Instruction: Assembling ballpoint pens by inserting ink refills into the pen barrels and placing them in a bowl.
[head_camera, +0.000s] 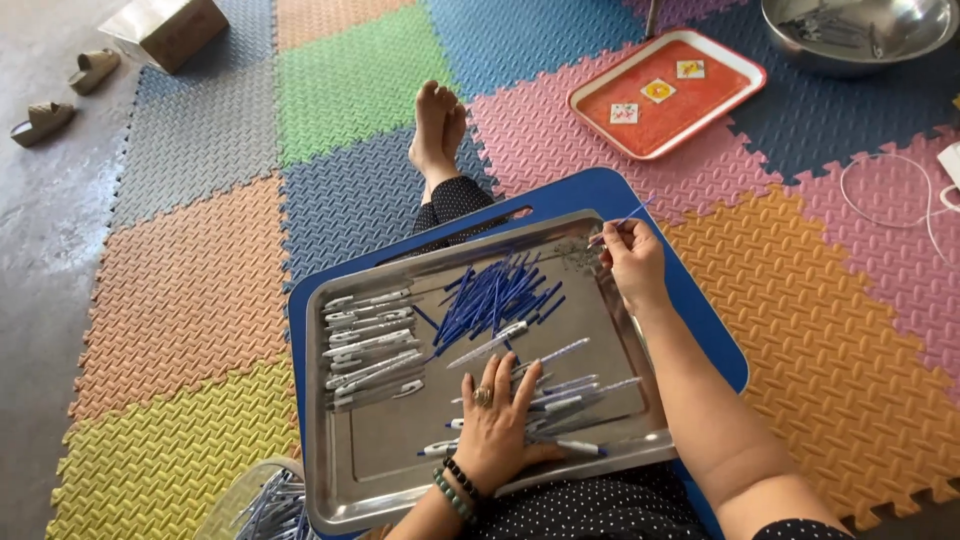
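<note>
A steel tray (400, 470) rests on a blue lap board (590, 195) over my legs. On it lie a pile of blue pen refills (495, 295), a stack of white pen barrels (370, 345) at the left, and several assembled pens (570, 395). My left hand (497, 420), with a ring and bead bracelets, lies flat on the assembled pens. My right hand (632, 258) is at the tray's far right corner, pinching a thin blue refill (625, 222) beside a small heap of tiny springs (578, 255).
Coloured foam mats cover the floor. A red tray (700, 110) and a steel bowl (860, 50) lie ahead right. A clear container of pens (262, 500) sits at lower left. A cardboard box (165, 30) and sandals (70, 95) lie far left. My bare feet (437, 125) stretch ahead.
</note>
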